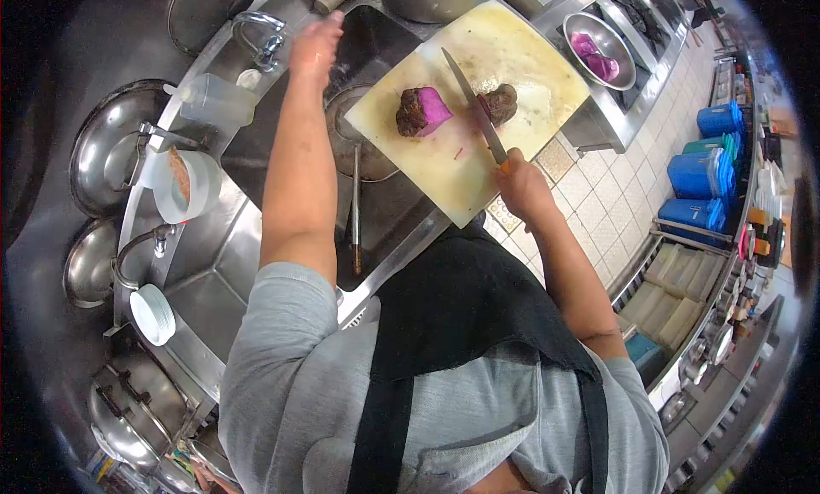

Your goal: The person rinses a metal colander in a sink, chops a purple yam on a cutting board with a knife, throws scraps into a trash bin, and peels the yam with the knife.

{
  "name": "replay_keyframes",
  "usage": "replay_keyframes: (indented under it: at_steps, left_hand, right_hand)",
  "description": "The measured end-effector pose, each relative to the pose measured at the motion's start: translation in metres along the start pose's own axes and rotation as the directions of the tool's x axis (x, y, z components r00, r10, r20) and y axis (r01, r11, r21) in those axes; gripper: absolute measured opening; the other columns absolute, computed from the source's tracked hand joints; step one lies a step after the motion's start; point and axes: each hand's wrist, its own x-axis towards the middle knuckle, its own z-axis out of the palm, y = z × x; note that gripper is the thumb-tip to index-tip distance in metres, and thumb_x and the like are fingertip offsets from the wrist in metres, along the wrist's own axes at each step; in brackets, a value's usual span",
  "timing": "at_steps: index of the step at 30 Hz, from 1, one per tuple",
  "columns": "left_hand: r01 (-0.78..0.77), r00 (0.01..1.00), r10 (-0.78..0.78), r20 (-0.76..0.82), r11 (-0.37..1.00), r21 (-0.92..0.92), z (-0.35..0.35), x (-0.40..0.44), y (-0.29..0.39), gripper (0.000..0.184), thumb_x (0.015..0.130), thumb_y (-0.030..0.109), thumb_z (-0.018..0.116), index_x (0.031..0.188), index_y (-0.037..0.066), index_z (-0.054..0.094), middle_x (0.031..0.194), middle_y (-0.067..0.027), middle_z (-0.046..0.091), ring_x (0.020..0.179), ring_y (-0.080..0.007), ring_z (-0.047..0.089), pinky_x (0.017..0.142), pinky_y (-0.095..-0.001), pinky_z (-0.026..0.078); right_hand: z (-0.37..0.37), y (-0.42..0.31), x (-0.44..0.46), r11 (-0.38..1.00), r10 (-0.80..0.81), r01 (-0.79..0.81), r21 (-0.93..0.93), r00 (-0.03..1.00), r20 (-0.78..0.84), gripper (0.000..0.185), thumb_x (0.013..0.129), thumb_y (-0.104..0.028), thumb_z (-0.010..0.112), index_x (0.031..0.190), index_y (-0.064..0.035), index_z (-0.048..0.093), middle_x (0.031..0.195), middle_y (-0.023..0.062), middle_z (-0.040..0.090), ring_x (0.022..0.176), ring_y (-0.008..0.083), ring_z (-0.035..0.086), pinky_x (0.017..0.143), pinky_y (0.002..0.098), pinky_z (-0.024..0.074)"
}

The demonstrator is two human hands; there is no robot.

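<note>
The knife [476,105] is over the board [531,56], between the left yam piece [420,112] and the right yam piece [502,103]. The right hand [523,189] has its fingers wrapped around the orange handle, pressed together. The left hand [314,49] is well apart, above the sink [369,45], holding nothing that I can see; its fingers look loosely stretched, but I cannot tell if they are spread.

In my judgement, the main danger is a slip of the blade: no hand steadies either piece, and the right one has a rounded side, so it could roll under pressure. The board shines as if wet, which may help things to slide. Its support is partly hidden, so it could also shift.

The tip points forward, away from the body, and somewhat left. The long axis runs slantwise from the right hand, oblique to the board's edges. The left piece turns its purple cut face toward the blade.
</note>
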Motion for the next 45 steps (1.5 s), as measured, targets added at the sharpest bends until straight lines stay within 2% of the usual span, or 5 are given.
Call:
replay_keyframes:
  at_steps: [4, 11, 23, 29, 45]
  left_hand:
    - [-0.096, 0.984, 0.036, 0.177, 0.933, 0.347, 0.016, -0.037, -0.044, 0.072, 0.079, 0.042, 0.079, 0.136, 0.01, 0.05, 0.128, -0.0053, 0.059, 0.119, -0.0203, 0.053, 0.098, -0.041, 0.04]
    - [0.025, 0.998, -0.031, -0.055, 0.994, -0.104, -0.03, -0.035, -0.066, 0.025, 0.092, 0.009, 0.065, 0.113, 0.001, 0.054, 0.095, -0.0117, 0.065, 0.08, -0.0245, 0.067, 0.071, -0.034, 0.059]
    - [0.089, 0.831, 0.433, -0.35, 0.517, 0.851, -0.099, 0.11, -0.066, 0.055, 0.089, 0.021, 0.062, 0.134, -0.004, 0.044, 0.117, -0.0186, 0.06, 0.109, -0.0292, 0.06, 0.096, -0.0421, 0.05]
    - [-0.014, 0.979, -0.121, -0.162, 0.759, -0.651, -0.103, 0.105, -0.073, 0.045, 0.104, 0.021, 0.043, 0.145, 0.007, 0.033, 0.137, -0.0152, 0.045, 0.117, -0.042, 0.053, 0.096, -0.056, 0.049]
    - [0.124, 0.96, -0.167, -0.224, 0.973, -0.196, -0.058, 0.043, -0.052, 0.051, 0.097, 0.034, 0.061, 0.138, 0.01, 0.041, 0.122, -0.0146, 0.055, 0.1, -0.0323, 0.06, 0.083, -0.0453, 0.056]
  right_hand:
    - [0.001, 0.003, 0.0, 1.0, -0.01, 0.01, -0.002, 1.0, -0.01, 0.029, 0.094, -0.026, 0.058, 0.101, 0.0002, 0.048, 0.087, 0.0293, 0.066, 0.088, 0.0468, 0.064, 0.077, 0.0529, 0.0499]
    - [0.005, 0.008, 0.001, 1.0, -0.008, 0.007, -0.015, 1.0, -0.016, 0.03, 0.093, -0.027, 0.06, 0.102, -0.0011, 0.048, 0.087, 0.0293, 0.066, 0.089, 0.0479, 0.064, 0.078, 0.0544, 0.0498]
    - [0.009, 0.01, 0.0, 0.997, 0.005, -0.003, 0.082, 1.0, -0.021, 0.031, 0.093, -0.027, 0.057, 0.102, 0.0003, 0.048, 0.088, 0.0317, 0.064, 0.088, 0.0494, 0.063, 0.078, 0.055, 0.0487]
    - [0.005, 0.003, -0.002, 0.999, 0.021, -0.021, 0.033, 1.0, -0.011, 0.029, 0.093, -0.026, 0.057, 0.101, 0.0002, 0.047, 0.089, 0.0304, 0.065, 0.089, 0.048, 0.064, 0.077, 0.054, 0.0492]
    - [-0.009, 0.01, -0.029, 0.987, -0.041, 0.056, 0.151, 0.994, -0.101, 0.028, 0.093, -0.024, 0.062, 0.106, -0.0032, 0.048, 0.086, 0.0281, 0.065, 0.084, 0.0476, 0.064, 0.072, 0.0525, 0.0488]
